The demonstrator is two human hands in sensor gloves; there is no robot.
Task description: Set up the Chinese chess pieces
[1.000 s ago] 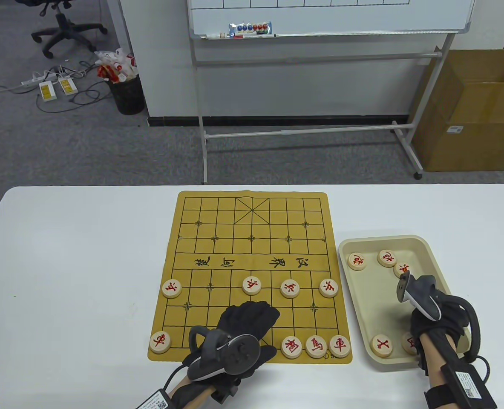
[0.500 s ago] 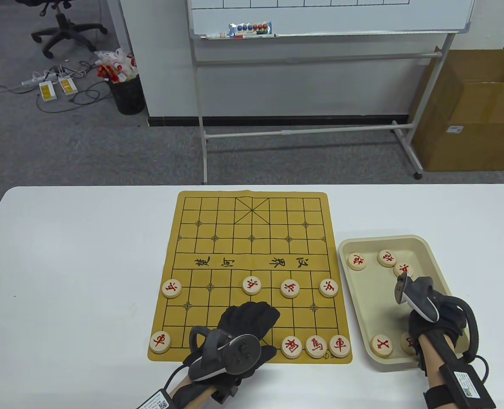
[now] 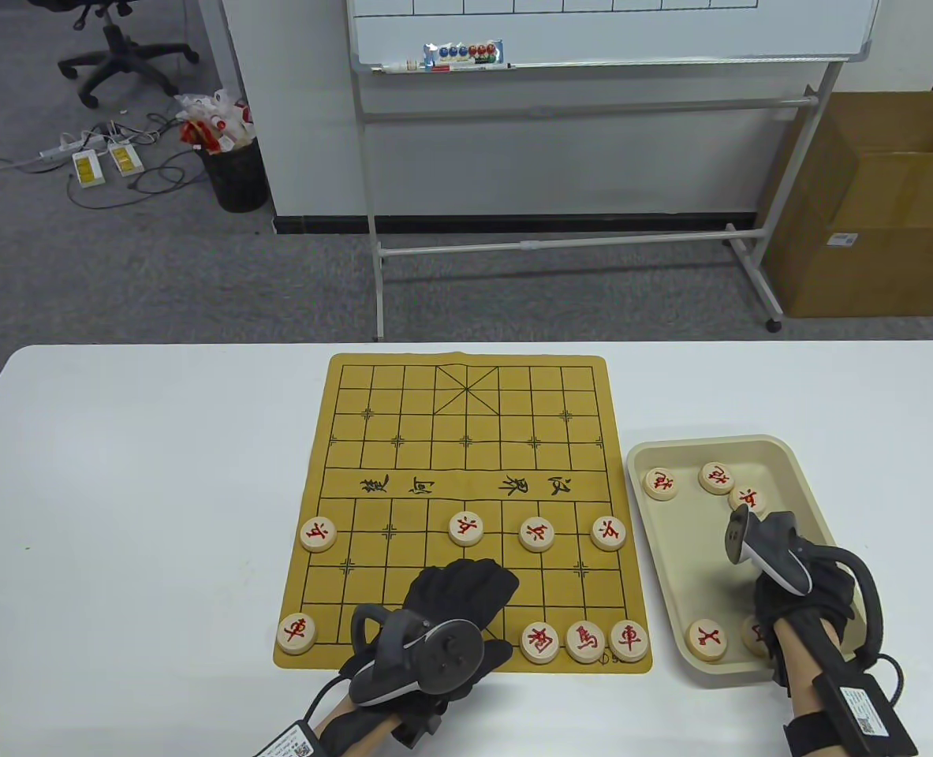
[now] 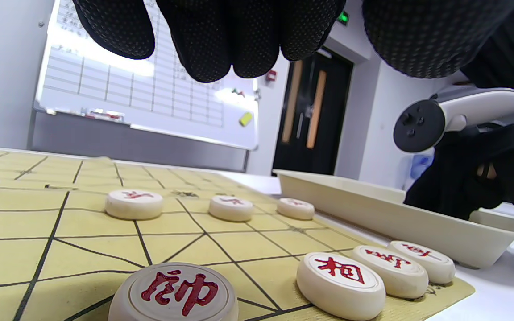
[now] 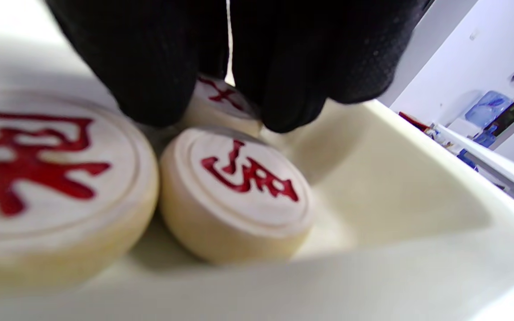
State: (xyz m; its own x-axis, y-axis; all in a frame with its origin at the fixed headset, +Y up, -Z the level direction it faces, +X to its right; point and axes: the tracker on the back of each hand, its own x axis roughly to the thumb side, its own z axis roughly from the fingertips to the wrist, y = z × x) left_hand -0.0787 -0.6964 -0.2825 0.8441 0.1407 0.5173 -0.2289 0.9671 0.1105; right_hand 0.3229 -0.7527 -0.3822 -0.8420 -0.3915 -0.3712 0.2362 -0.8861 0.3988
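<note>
The yellow chess board lies mid-table. Red soldier pieces stand in a row on it, a chariot at the near left, and an elephant, horse and chariot at the near right. My left hand hovers over the board's near middle. In the left wrist view its fingers hang open above the general piece, not touching it. My right hand is in the beige tray. In the right wrist view its fingertips pinch a red-marked piece.
The tray holds three pieces at its far end and two at its near end. In the right wrist view two more pieces lie just in front of the pinched one. White table surrounds the board.
My right hand has shifted slightly left inside the tray. My left hand and the board pieces have not moved.
</note>
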